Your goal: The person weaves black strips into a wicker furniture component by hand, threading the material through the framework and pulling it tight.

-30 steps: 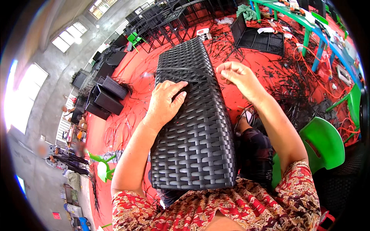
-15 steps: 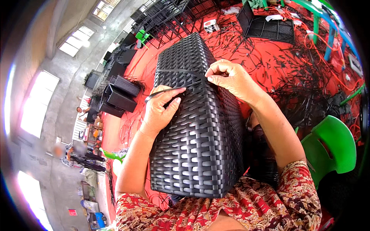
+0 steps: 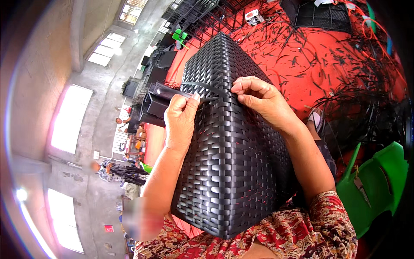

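Note:
A large box-shaped black woven piece (image 3: pixel 207 172) stands in front of me, one long corner edge facing up. Across its upper part a loose black flat strip (image 3: pixel 202 86) bows out from the weave and runs over the corner edge. My left hand (image 3: pixel 181 121) pinches part of this strip between thumb and forefinger, on the left face. On the other side of the edge my right hand (image 3: pixel 263 101) is closed, thumb and forefinger pinched where the strip reaches the corner. Exactly how much strip lies within the right fingertips is hidden.
A green plastic chair (image 3: pixel 375 181) stands at my right with a knife-like tool (image 3: pixel 362 190) on it. Black strip scraps (image 3: pixel 297 64) litter the red floor covering (image 3: pixel 276 39). Dark woven pieces (image 3: pixel 155 101) stand left; black frames (image 3: pixel 194 21) are stacked at the back.
The woven piece has turned so its corner edge sits more centrally and more of its right face shows. My left hand has moved slightly right with the strip, fingers drawn together.

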A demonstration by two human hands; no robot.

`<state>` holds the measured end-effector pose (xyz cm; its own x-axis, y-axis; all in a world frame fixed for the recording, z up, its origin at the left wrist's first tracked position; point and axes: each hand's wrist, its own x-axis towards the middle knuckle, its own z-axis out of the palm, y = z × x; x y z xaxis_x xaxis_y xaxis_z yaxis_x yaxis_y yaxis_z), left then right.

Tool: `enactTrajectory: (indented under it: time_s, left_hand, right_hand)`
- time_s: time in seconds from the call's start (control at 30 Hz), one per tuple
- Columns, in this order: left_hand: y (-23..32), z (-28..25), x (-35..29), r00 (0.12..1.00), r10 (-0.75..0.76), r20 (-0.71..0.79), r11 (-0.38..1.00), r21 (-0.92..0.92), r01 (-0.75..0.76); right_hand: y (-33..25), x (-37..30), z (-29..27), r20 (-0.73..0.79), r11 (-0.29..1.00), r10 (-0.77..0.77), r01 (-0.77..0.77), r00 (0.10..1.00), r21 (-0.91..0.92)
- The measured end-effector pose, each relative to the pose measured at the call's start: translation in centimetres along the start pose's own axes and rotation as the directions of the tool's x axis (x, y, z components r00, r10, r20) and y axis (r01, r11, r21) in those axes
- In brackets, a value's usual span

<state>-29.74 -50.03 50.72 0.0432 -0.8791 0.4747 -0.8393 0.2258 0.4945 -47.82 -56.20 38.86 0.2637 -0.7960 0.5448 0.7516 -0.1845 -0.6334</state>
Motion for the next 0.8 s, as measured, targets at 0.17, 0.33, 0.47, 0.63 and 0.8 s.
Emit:
enactTrajectory:
  time_s: [0.17, 0.33, 0.47, 0.63, 0.8]
  left_hand:
    - [0.1, 0.5, 0.0, 0.998, -0.023, -0.058, 0.985, -0.174, 0.012]
    - [0.4, 0.4, 0.6, 0.988, -0.152, 0.005, 0.917, -0.373, 0.143]
    - [0.7, 0.5, 0.6, 0.992, -0.124, 0.033, 0.890, -0.438, 0.125]
    - [1.2, 0.6, 0.4, 0.987, -0.160, 0.023, 0.862, -0.485, 0.151]
    - [0.9, 0.3, 1.0, 0.975, -0.215, 0.059, 0.834, -0.508, 0.214]
  right_hand:
    - [0.2, -0.1, 0.2, -0.041, 0.998, -0.056, 0.055, 0.998, -0.011]
    - [0.1, -0.1, 0.3, -0.097, 0.987, -0.105, 0.091, 0.990, -0.135]
    - [-0.2, 0.1, 0.3, -0.092, 0.987, -0.115, 0.103, 0.989, -0.124]
    - [-0.2, 0.0, 0.6, -0.080, 0.990, -0.102, 0.093, 0.992, -0.104]
    - [0.3, 0.1, 1.0, -0.115, 0.988, -0.134, 0.123, 0.984, -0.096]
